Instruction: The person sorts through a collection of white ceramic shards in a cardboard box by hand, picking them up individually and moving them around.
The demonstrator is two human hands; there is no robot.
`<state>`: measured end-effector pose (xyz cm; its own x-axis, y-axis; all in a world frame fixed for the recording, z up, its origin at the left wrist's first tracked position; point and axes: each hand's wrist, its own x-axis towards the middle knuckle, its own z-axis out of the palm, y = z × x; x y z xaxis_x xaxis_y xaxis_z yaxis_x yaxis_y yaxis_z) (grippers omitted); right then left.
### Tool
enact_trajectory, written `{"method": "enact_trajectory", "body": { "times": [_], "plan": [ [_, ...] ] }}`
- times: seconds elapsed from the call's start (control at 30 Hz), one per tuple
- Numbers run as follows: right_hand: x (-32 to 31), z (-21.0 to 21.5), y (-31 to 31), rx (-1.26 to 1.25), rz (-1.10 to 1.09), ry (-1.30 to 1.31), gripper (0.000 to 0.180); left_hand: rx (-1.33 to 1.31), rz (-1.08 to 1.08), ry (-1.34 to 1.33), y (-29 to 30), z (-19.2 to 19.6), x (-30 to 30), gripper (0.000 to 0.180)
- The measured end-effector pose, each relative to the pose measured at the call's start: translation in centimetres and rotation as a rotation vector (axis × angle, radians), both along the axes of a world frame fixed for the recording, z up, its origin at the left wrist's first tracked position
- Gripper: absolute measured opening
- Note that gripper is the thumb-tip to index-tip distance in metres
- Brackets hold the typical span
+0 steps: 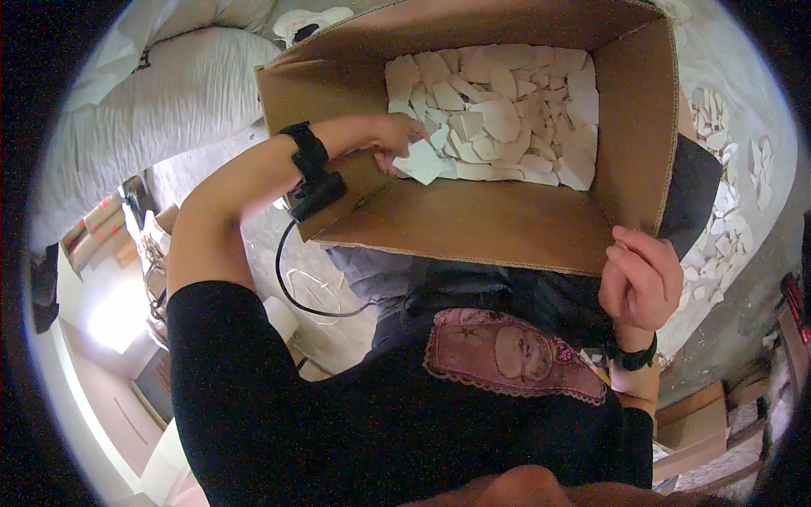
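A deep, open cardboard box (473,224) stands in front of me, its bottom covered with flat, irregular off-white pieces (498,118). Inside it, at the left end, my left hand (395,139) is closed on a white flat piece (425,160) with angular edges. That piece looks brighter than those around it and overlaps some of them. At the near right corner, my right hand (644,277) has its fingers curled over the box's rim. What the pieces are made of cannot be told.
More pale pieces (728,224) lie on a whitish sheet on the floor to the right. Large white sacks (190,93) fill the far left. A black cable (296,291) hangs from the device on my left wrist. Another cardboard box (693,427) stands at the lower right.
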<state>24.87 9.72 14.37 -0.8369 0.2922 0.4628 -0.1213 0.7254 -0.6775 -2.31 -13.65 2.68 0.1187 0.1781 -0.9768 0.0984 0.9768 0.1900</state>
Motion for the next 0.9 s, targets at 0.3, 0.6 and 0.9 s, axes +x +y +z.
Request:
{"method": "enact_trajectory", "body": {
  "times": [0.3, 0.6, 0.9],
  "plan": [
    [0.2, 0.0, 0.4, 0.001, 0.061, -0.005, 0.032, 0.028, -0.12, 0.147, -2.6, -3.3, -0.2, 0.017],
    [0.1, 0.1, 0.1, 0.003, 0.019, 0.011, 0.03, 0.025, -0.161, 0.211, -2.6, -4.7, -0.5, 0.011],
    [-0.1, 0.2, 0.1, 0.014, 0.022, 0.015, 0.03, 0.077, -0.655, 0.248, -3.8, -8.0, -0.8, 0.009]
  ]
}}
